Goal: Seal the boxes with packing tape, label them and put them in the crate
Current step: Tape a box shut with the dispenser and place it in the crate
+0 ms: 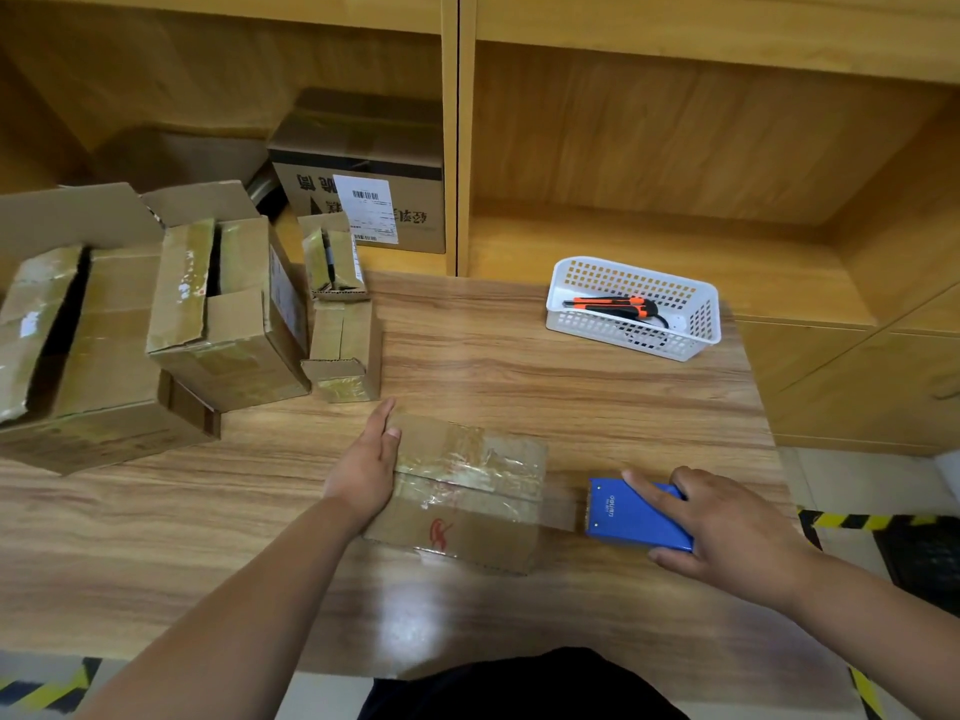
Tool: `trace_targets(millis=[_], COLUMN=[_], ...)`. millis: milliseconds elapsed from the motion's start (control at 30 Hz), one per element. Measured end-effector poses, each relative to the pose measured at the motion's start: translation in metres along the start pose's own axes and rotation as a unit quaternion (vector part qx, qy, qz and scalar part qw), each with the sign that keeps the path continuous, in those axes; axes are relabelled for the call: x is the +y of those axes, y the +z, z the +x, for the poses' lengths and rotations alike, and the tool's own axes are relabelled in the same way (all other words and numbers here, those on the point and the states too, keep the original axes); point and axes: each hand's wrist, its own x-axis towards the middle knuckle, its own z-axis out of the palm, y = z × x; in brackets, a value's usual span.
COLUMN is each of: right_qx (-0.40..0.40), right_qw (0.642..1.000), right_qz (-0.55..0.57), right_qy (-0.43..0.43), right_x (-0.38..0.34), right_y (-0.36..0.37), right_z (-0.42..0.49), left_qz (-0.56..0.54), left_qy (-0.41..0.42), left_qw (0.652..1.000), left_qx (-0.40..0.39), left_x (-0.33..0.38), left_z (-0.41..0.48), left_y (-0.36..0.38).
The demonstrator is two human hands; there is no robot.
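A: Where's the box being sealed?

B: The flat cardboard box (467, 491) lies on the wood-grain desk (571, 387), mid-width, near the front edge. Glossy, wrinkled clear tape covers its top, and a red scrawl marks the near flap.

A: And the hands?

B: The left hand (366, 467) is flat, fingers straight, pressed against the box's left end. The right hand (727, 532) grasps a blue rectangular tape dispenser (631, 517) just right of the box, with the forefinger along its top and the thumb at its near side. A strip of tape (563, 504) runs from the box's right end to the dispenser.

A: Any containers?

B: A white plastic basket (691, 324) with perforated walls sits toward the back right corner. It holds two orange-and-black utility knives (613, 305).

A: The left side?

B: Worn cartons with old yellowed tape, their flaps open. A large carton (104, 356) stands at the left edge and a medium carton (228, 314) beside it, and I can't tell what is inside either. Two small cartons (343, 350) stand toward the back, one behind the other. Something dark shows in the rear one's gap, but I can't tell what.

A: Behind the desk?

B: A wooden shelf unit (649, 148). In it a closed printed carton (358, 148) carries a white barcode label (366, 207).
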Motion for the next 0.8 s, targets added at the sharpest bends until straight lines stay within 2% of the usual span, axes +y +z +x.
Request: trace_targets(millis=[133,333,400,500,633,800], right_qx=[0.042,-0.054,-0.043,0.023,0.107,0.139], right_qw=[0.998,0.998,0.999,1.000,0.993,0.990], right_qz=[-0.039,-0.003,-0.001,-0.008,0.039,0.016], right_qy=[-0.022,0.010,0.012,0.018,0.026,0.020], right_x=[-0.006,-0.030,-0.033,-0.037,-0.054,-0.075], right_y=[0.017,0.019,0.020,0.023,0.003,-0.029], right_z=[0.014,0.032,0.036,0.034,0.034,0.048], left_qz=[0.007,-0.004,-0.007,-0.036,-0.111,-0.147], left_qy=[-0.003,-0.001,0.004,0.000,-0.029,-0.052], left_qw=[1.000,1.000,1.000,0.999,0.993,0.987], left_qx=[0.007,0.011,0.011,0.011,0.022,0.026], left_x=[0.000,-0.001,-0.002,-0.007,-0.016,-0.033], left_z=[0.000,0.001,0.001,0.003,0.004,0.004], left_y=[0.000,0.001,0.000,-0.008,-0.026,-0.034])
